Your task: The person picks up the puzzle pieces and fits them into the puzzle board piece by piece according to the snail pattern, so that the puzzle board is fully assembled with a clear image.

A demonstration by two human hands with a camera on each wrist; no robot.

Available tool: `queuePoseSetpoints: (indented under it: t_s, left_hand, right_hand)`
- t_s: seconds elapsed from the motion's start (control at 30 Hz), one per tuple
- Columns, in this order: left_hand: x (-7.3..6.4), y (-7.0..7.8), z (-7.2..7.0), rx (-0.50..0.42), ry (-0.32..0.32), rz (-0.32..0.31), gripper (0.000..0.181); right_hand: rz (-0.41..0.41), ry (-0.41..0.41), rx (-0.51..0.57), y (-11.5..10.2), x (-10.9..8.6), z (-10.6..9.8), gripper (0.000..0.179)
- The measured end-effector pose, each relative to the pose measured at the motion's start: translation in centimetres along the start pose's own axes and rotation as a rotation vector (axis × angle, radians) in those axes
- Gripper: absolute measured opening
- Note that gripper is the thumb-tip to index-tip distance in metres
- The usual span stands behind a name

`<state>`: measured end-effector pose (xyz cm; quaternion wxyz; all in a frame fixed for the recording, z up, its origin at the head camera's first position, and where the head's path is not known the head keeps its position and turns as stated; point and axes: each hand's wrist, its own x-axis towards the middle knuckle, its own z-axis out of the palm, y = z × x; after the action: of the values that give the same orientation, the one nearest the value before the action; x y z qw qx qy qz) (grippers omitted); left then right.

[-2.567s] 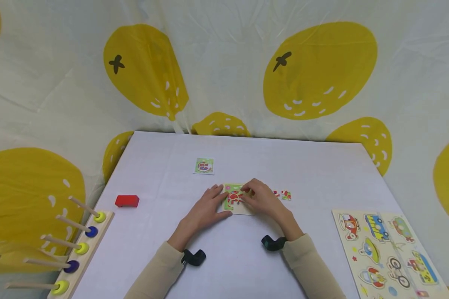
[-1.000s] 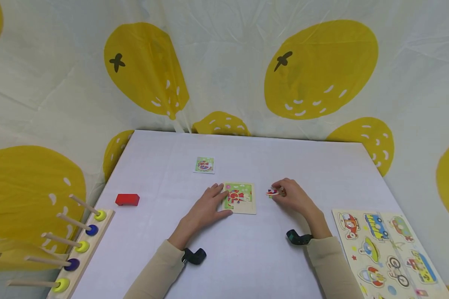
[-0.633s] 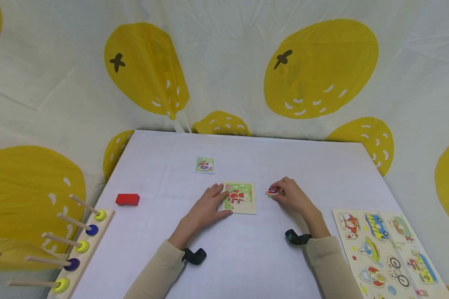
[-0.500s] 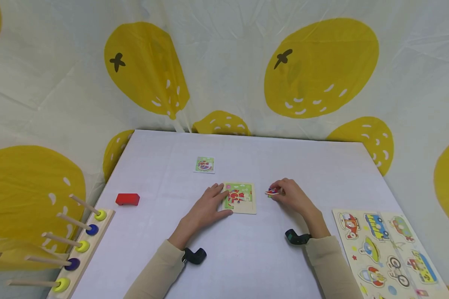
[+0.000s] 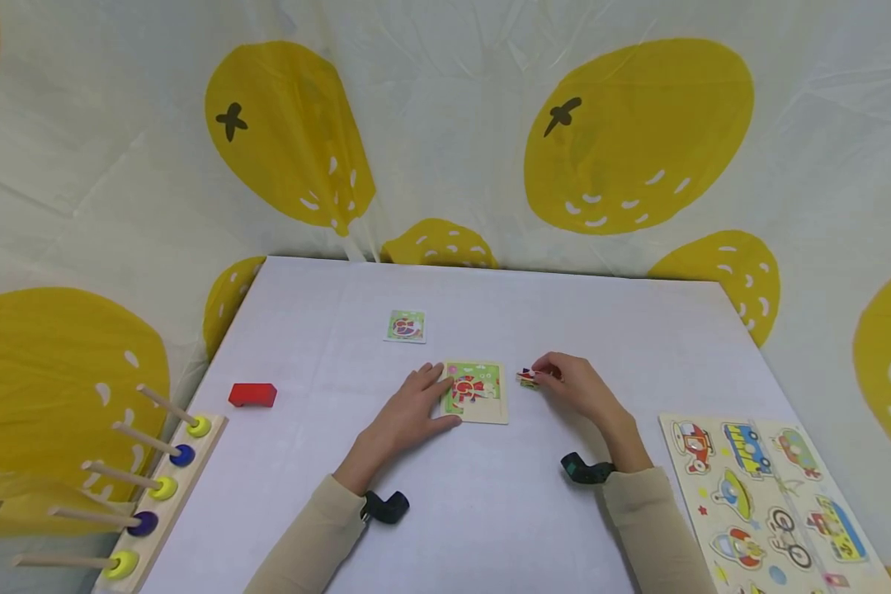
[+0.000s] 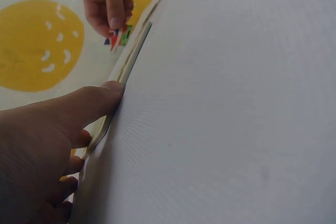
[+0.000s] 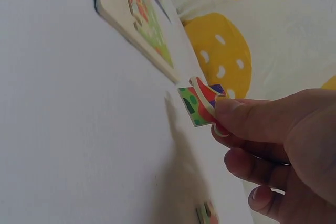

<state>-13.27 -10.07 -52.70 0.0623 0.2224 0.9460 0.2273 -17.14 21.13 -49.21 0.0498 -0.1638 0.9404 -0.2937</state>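
Observation:
In the head view a small wooden jigsaw puzzle board (image 5: 493, 412) lies mid-table, part of its picture filled and its lower right showing bare wood. My left hand (image 5: 408, 417) rests at its left side, fingers extended over the edge and thumb by the near corner. In the left wrist view the thumb (image 6: 100, 100) touches the board's edge. Just right of the board, my right hand (image 5: 579, 388) pinches a jigsaw piece (image 7: 197, 106), green, red and purple, between thumb and fingers above the table. Another jigsaw piece (image 7: 208, 213) lies on the table below that hand.
A small picture card (image 5: 405, 327) lies behind the board. To the left are a red block (image 5: 252, 395) and a wooden rack (image 5: 186, 487) of pegs with yellow and blue rings. A larger wooden picture puzzle (image 5: 750, 450) lies at the right edge.
My right hand went from the board to the loose pieces at the right and picked one up. It has since shifted slightly left with the piece. The left hand has stayed put.

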Motion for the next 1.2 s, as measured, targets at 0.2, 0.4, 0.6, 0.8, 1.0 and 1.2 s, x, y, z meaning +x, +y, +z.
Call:
queuePoseSetpoints:
  t_s: [0.2,0.4,0.6,0.8,1.0,1.2]
  left_hand:
    - [0.0,0.0,0.0,0.0,0.006,0.006,0.073]
    - [0.0,0.1,-0.1,-0.007,0.002,0.005,0.073]
    - [0.0,0.1,-0.2,-0.012,0.005,0.01,0.072]
    - [-0.1,0.0,-0.2,-0.022,0.011,0.009,0.072]
    - [-0.1,0.1,-0.3,-0.02,0.018,0.017,0.071]
    - [0.0,0.0,-0.3,-0.01,0.019,0.026,0.071]
  right_hand:
    - [-0.018,-0.024,0.033,-1.4,0.4,0.4,0.016]
    - [-0.044,-0.05,0.04,-2.7,0.7,1.4,0.016]
    - [-0.08,-0.085,0.044,-3.8,0.8,2.5,0.014]
    - [-0.114,-0.109,0.057,-4.7,0.9,3.8,0.013]
    - [-0.128,-0.135,0.067,-5.1,0.9,4.6,0.014]
    - [-0.137,-0.142,0.068,-5.2,1.1,5.1,0.013]
